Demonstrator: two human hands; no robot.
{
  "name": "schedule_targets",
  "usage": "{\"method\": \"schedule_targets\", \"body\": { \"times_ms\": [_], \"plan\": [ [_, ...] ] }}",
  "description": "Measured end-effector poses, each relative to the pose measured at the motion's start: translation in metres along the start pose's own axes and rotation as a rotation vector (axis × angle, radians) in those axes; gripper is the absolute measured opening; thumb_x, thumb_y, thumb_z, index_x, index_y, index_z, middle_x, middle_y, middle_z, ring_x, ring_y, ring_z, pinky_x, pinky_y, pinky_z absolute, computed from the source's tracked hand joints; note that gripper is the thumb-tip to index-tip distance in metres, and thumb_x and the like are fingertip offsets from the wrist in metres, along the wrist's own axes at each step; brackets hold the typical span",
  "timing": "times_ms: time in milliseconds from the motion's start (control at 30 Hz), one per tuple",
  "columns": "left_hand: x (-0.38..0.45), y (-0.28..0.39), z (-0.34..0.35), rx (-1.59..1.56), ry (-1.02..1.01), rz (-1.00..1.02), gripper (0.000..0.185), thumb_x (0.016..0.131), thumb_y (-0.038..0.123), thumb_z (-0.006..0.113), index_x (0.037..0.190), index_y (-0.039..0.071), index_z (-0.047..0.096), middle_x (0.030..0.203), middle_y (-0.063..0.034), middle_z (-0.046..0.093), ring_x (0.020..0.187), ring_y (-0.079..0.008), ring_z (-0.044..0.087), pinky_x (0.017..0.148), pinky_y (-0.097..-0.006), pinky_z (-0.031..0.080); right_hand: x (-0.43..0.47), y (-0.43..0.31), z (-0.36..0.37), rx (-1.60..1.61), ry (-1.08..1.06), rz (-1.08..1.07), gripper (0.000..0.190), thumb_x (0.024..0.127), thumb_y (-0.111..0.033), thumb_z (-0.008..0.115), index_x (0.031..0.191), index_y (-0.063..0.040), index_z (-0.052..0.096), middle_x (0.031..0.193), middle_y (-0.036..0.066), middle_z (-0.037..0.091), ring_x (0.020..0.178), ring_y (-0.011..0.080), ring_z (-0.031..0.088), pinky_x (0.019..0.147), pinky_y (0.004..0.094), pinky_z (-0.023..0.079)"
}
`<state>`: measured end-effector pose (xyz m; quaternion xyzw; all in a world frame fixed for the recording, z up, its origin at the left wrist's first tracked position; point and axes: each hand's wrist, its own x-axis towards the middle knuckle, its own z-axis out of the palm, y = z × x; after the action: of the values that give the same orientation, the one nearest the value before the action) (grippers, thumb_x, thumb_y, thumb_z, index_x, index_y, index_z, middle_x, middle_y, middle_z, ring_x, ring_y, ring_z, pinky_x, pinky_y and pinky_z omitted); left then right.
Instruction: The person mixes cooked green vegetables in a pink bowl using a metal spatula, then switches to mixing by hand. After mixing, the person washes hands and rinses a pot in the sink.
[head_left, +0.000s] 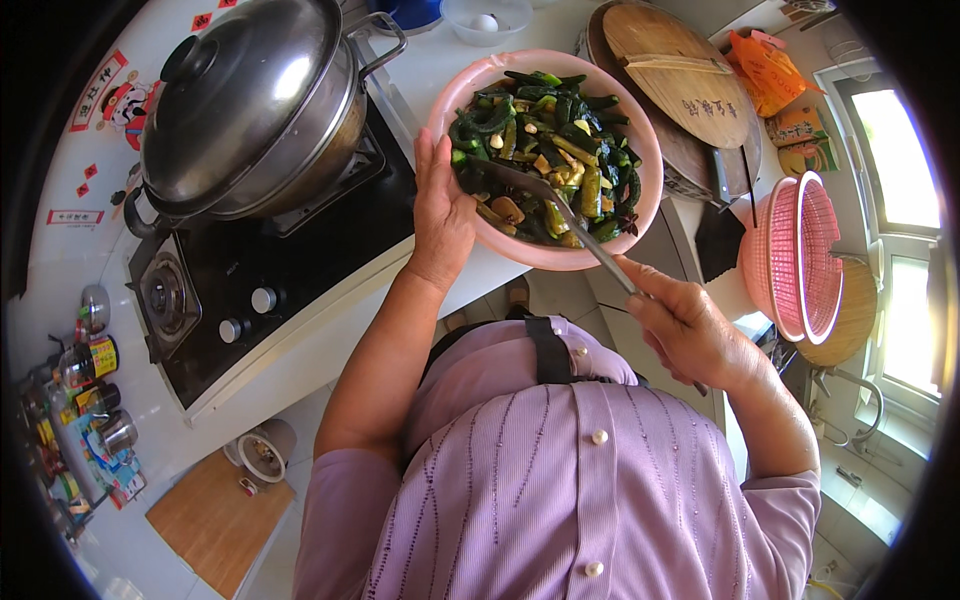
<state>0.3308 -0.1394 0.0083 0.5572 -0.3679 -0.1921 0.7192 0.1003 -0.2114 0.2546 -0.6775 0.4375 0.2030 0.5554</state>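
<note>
A pink plastic basin (646, 161) full of dark green cut cucumbers (592, 191) in brown sauce, with garlic cloves and ginger slices among them, is in front of me. My left hand (441, 206) grips the basin's left rim, fingers pointing away from me. In my right hand (694, 319) is the handle of a metal spatula (574, 217). The spatula slants up and left across the basin, and its blade rests on the cucumbers at the left side, its tip partly hidden among them.
A large lidded steel pot (247, 112) stands on the black gas stove (300, 277) at left. Right of the basin are wooden lids (675, 75), a knife (718, 176) and pink colander baskets (795, 255). A clear bowl (480, 34) holding an egg sits behind. Seasoning bottles (90, 360) line the far left.
</note>
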Motion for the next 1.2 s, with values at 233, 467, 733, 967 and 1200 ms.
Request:
{"method": "schedule_targets", "body": {
  "times_ms": [233,467,733,967,1200],
  "plan": [
    [-0.002,0.003,-0.006,-0.035,-0.016,-0.045,0.074,0.079,-0.017,0.041,0.152,-0.007,0.028,0.165,-0.0206,0.01,0.153,-0.0298,0.012,0.123,-0.0385,0.017,0.012,-0.006,-0.001,-0.082,-0.014,-0.005,0.05,0.106,-0.02,0.044,0.154,-0.012,0.037,0.058,-0.004,0.043,0.044,0.0056,0.043,0.041,0.0244,0.041],
    [-0.004,0.008,-0.005,0.073,0.012,-0.018,0.073,0.082,-0.014,0.043,0.152,-0.008,0.025,0.164,-0.0225,0.013,0.153,-0.0304,0.015,0.123,-0.0376,0.018,0.028,-0.003,0.003,-0.306,0.076,-0.298,0.048,0.105,-0.019,0.045,0.152,-0.009,0.041,0.057,0.001,0.048,0.046,0.0088,0.05,0.046,0.0283,0.044],
    [-0.008,0.016,-0.016,0.463,-0.027,0.166,0.064,0.086,-0.008,0.05,0.148,-0.01,0.032,0.16,-0.0286,0.021,0.15,-0.0372,0.023,0.121,-0.0393,0.024,0.0,-0.026,-0.002,-0.532,0.183,-0.283,0.047,0.098,-0.009,0.054,0.144,-0.004,0.049,0.082,0.019,0.063,0.073,0.0321,0.065,0.068,0.041,0.05],
    [0.014,0.032,-0.015,0.828,-0.18,0.223,0.032,0.081,-0.006,0.058,0.113,-0.011,0.056,0.151,-0.0343,0.027,0.138,-0.0521,0.033,0.114,-0.0461,0.036,0.019,-0.02,-0.007,-1.051,0.434,-0.545,0.06,0.084,-0.001,0.059,0.143,-0.009,0.051,0.073,0.015,0.06,0.064,0.0328,0.064,0.06,0.0449,0.051],
    [-0.008,0.034,-0.02,0.55,0.037,0.096,0.052,0.09,0.0,0.054,0.141,-0.007,0.046,0.149,-0.0292,0.042,0.138,-0.04,0.044,0.113,-0.0392,0.037,0.024,-0.031,-0.023,-1.176,0.48,-0.552,0.065,0.085,0.003,0.056,0.147,-0.016,0.05,0.071,0.013,0.053,0.056,0.0319,0.056,0.056,0.0458,0.046]
  ]
}}
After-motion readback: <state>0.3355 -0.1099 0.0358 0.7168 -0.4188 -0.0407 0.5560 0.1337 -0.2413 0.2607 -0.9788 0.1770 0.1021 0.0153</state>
